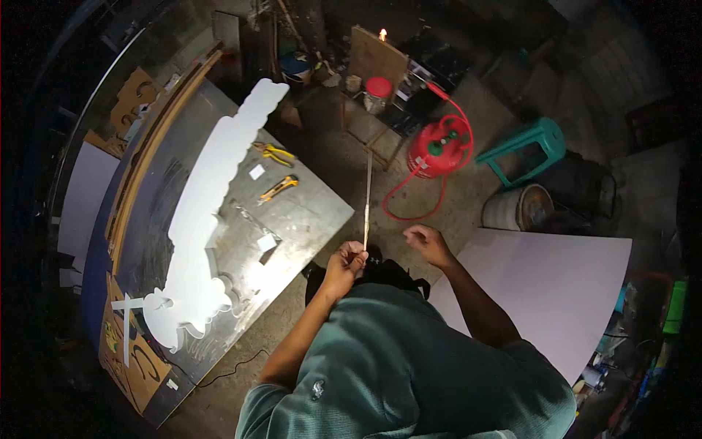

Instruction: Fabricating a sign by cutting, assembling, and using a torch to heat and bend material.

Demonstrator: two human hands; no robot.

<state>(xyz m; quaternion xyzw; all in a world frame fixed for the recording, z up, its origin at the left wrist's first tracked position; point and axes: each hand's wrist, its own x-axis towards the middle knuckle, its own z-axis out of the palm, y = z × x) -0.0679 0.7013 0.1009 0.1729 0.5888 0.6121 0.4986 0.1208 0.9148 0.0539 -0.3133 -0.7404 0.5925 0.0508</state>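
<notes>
My left hand is closed round the near end of a long thin pale strip, which points straight away from me over the floor. To the right of the strip, and apart from it, my right hand hangs in the air. Its fingers are curled together, and whatever they may hold is too small to make out. On the metal-topped table at my left lie yellow-handled pliers and a yellow-and-black utility knife. Beside them rests a large white cut-out shape with a wavy edge.
A red gas cylinder with a red hose stands ahead, near a small flame and a red-lidded jar. Rightward are a green plastic stool, a white bucket and a large pale sheet. Cut cardboard lies at the table's near-left end.
</notes>
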